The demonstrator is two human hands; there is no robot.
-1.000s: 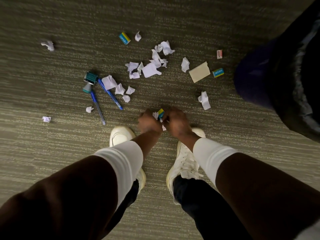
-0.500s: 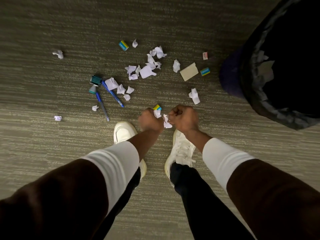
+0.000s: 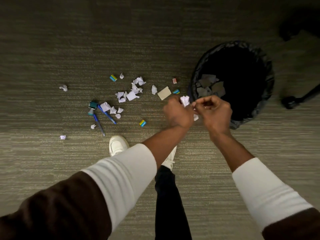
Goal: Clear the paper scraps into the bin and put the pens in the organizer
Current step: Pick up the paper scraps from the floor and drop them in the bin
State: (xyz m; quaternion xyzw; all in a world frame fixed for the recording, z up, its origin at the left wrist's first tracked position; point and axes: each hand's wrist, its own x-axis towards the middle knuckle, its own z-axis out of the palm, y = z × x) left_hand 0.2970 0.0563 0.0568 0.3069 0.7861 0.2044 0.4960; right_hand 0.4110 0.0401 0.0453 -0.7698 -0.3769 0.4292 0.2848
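**White scraps at the bin's edge, drop pending**

White crumpled scraps [image 3: 185, 100] bunched in the left hand [image 3: 178, 110], fingers curled shut round them; one small piece [image 3: 195, 117] pokes out low between the two hands. Right hand [image 3: 213, 111] close against the left, fingertips pinched together, seemingly on a sliver of paper, though too small to confirm. Both hands held up just at the near rim of the black-lined bin [image 3: 266, 94], not yet over its mouth. Flat greyish papers [image 3: 210, 85] lie inside it.

Step in hand, by my reading: carrying a handful to the bin. Next move calls for shifting the hands rightward over the opening before letting go, else bits fall on the carpet [image 3: 69, 49].

Much remains. Loose scrap cluster [image 3: 131, 91] on the floor, strays further left [image 3: 63, 87]. Two blue pens [image 3: 106, 114] lie crossed by a teal object [image 3: 93, 105], possibly the organizer; cannot tell. Small coloured blocks [image 3: 142, 123] and a tan pad [image 3: 164, 93] scattered about.
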